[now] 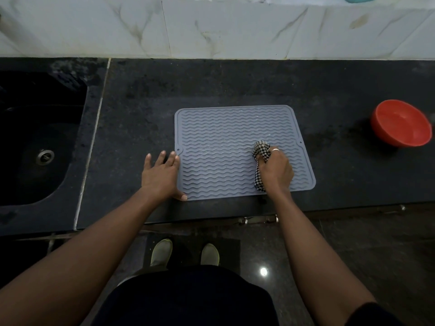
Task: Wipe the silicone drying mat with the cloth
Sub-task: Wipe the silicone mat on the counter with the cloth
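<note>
While gripping the cloth (261, 158) tight in the right hand (275, 169), press down, rub along the mat (223, 137), steady with the flat, empty left hand (162, 175).

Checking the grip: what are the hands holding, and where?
Right hand grips the bunched black-and-white checked cloth around its middle; left hand holds nothing.

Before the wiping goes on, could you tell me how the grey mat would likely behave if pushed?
The silicone mat looks thin and flat, so probably floppy and light. It may slide on the smooth counter, likely why the left hand braces its edge while the right hand presses the cloth.
</note>
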